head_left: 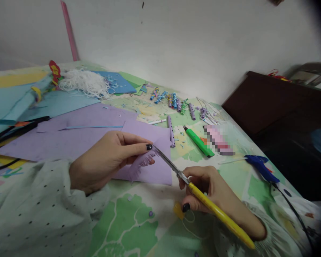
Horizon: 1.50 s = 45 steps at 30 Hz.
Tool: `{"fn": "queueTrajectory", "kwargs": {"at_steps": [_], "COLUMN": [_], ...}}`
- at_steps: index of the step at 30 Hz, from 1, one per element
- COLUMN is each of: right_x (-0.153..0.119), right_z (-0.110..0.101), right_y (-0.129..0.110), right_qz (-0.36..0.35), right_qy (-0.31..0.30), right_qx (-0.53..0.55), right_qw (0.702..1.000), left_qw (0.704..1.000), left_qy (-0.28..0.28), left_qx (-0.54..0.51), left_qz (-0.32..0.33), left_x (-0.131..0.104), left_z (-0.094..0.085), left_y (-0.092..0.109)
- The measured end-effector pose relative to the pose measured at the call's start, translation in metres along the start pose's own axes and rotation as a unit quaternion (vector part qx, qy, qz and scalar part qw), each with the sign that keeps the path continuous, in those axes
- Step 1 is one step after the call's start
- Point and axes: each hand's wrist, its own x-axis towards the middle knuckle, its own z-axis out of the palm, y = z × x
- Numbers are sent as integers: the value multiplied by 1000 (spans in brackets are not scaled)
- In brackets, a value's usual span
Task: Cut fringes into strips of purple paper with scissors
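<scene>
My left hand (109, 157) pinches a purple paper strip (140, 165) between thumb and fingers. Fine fringe cuts run along one edge of the strip, and its lower end hangs down. In my right hand (207, 187) are yellow-handled scissors (219, 212), seen nearly edge-on. Their metal blades point up and left, with the tips at the strip beside my left thumb. Whether the blades are apart cannot be made out. Beneath both hands lie purple paper sheets (160, 175). A small yellow piece with thread (178, 210) lies below my right hand.
Several small decorated paper rolls (173, 100) lie farther back. A green utility knife (199, 141) and a blue glue gun (262, 167) lie to the right. White string (84, 82) is heaped at back left, near a rolled blue sheet (18, 107). Black cords (18, 132) cross the left side.
</scene>
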Motion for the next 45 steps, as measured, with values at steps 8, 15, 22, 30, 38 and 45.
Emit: {"fn": "queueTrajectory", "kwargs": {"at_steps": [8, 15, 22, 30, 38, 45], "right_x": [1, 1, 0, 1, 1, 1], "right_z": [0, 1, 3, 2, 4, 4], "right_y": [1, 0, -2, -1, -3, -1], "right_qz": [5, 7, 7, 1, 6, -6], "right_qy": [5, 12, 15, 21, 25, 26], "right_qx": [0, -13, 2, -7, -10, -9], "right_qw": [1000, 1000, 1000, 1000, 1000, 1000], "left_qw": [1000, 1000, 1000, 1000, 999, 999], "left_qy": [2, -1, -10, -14, -8, -7], "left_qx": [-6, -11, -13, -24, -31, -34], "left_qz": [3, 6, 11, 11, 14, 14], "left_x": [0, 3, 2, 1, 2, 3], "left_z": [-1, -1, -3, -3, -4, -4], "left_y": [-2, -3, -4, -4, -5, -6]}}
